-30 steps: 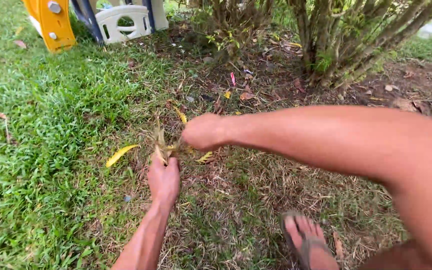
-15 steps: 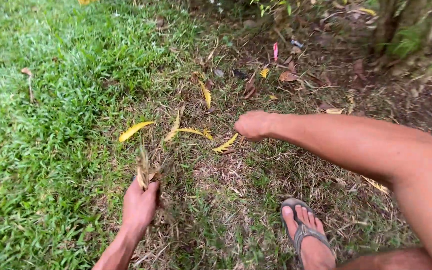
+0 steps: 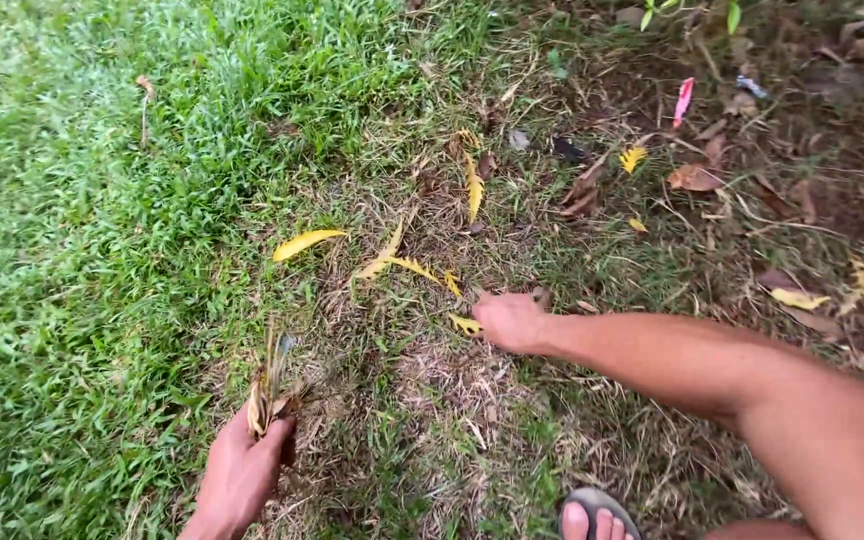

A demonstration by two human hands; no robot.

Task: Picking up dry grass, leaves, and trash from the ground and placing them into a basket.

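Fingers of the right hand [image 3: 508,320] have moved from the left hand's side out to pinch a yellow leaf [image 3: 465,323] on the patchy grass [image 3: 102,230], while the left hand [image 3: 242,470] has dropped back, gripping its bundle of dry leaves [image 3: 270,390].

left hand [image 3: 240,470] gripping leaf bunch [image 3: 270,392] (dry), right hand [image 3: 508,321] touching yellow leaf [image 3: 466,324]

Head camera, looking steeply down at the ground

One close view from above: grass [image 3: 102,200] fills the left, bare soil [image 3: 802,130] the far right, both forearms enter from the near edge, and a sandalled foot [image 3: 597,518] shows near, bottom right.
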